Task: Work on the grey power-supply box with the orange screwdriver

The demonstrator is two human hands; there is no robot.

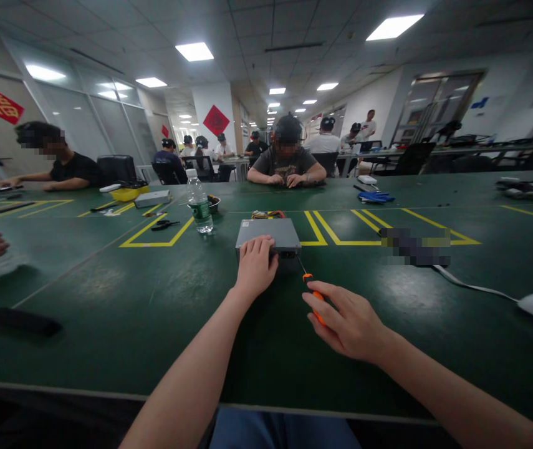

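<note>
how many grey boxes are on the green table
2. The nearer box is under the left hand; the farther box is off to the left, near the yellow tray. More could be hidden behind things.

Your one view looks out from your own head, facing forward and down across the broad green smooth-topped table (168,337). It sits near enough that your blue-clothed lap (280,431) shows at the bottom edge, with your bare left hand (255,265) and bare right hand (348,318) just below the middle. The wide field runs up to the grey tiled ceiling (252,25).
</note>
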